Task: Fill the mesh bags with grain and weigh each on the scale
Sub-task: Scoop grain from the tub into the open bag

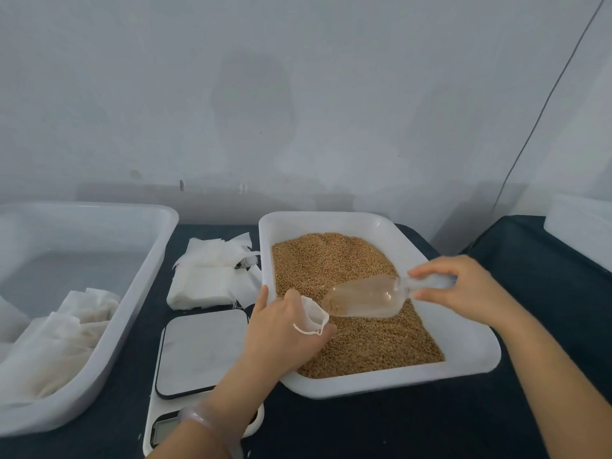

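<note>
Over the left side of the white plastic tray (470, 359) of golden-brown grain (331, 260): one small white mesh drawstring bag (314, 313), soft, limp and, I judge, near weightless, its neck gripped in the curled fingers of my left hand (281, 329). One clear plastic scoop (364, 298), stiff, light, probably slick; the fingers of my right hand (463, 286) are clamped on its handle, lip just beside the bag. I would hold the bag by its hem to keep the mouth open.
</note>
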### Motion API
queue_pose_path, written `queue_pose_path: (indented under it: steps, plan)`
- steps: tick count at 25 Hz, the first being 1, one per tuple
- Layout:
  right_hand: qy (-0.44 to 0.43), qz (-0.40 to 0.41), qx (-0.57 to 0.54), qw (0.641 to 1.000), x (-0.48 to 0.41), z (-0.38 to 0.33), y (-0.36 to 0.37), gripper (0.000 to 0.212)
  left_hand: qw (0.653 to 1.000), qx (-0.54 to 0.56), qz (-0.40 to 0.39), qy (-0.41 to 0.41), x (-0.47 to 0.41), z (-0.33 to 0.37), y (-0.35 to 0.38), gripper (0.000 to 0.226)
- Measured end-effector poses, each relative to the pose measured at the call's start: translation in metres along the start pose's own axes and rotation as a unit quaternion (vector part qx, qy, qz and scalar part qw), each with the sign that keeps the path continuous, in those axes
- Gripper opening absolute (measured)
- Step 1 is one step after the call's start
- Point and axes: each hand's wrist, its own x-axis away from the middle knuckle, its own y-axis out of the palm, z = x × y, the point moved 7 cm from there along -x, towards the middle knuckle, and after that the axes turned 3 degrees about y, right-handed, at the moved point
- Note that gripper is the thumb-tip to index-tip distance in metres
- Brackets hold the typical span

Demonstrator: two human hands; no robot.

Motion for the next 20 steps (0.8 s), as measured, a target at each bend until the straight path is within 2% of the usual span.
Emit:
queue_pose_path:
  steps: [2, 5, 9, 13, 16, 20]
  plan:
    - [-0.027, 0.030, 0.006, 0.999, -0.003, -0.016, -0.017, 0.030, 1.000, -0.011, -0.003, 0.006, 0.000, 0.000, 0.001, 0.048]
    - [-0.063, 0.048, 0.073, 0.994, -0.004, -0.043, -0.027, 0.029, 1.000, -0.020, -0.003, 0.014, 0.000, 0.000, 0.002, 0.050]
    - [-0.133, 0.074, 0.198, 0.968, 0.001, -0.079, -0.026, 0.027, 1.000, -0.026, -0.007, 0.015, -0.002, 0.000, 0.004, 0.055]
    - [-0.179, 0.110, 0.228, 0.951, 0.007, -0.094, -0.029, 0.027, 1.000, -0.016, -0.002, 0.003, -0.002, -0.001, 0.004, 0.052]
    - [-0.154, 0.100, 0.205, 0.961, 0.004, -0.082, -0.030, 0.026, 1.000, -0.004, 0.003, 0.001, -0.002, -0.001, 0.003, 0.047]
    - [-0.034, 0.041, 0.060, 0.997, -0.002, -0.029, -0.018, 0.028, 1.000, 0.003, -0.012, -0.004, -0.002, -0.002, 0.002, 0.043]
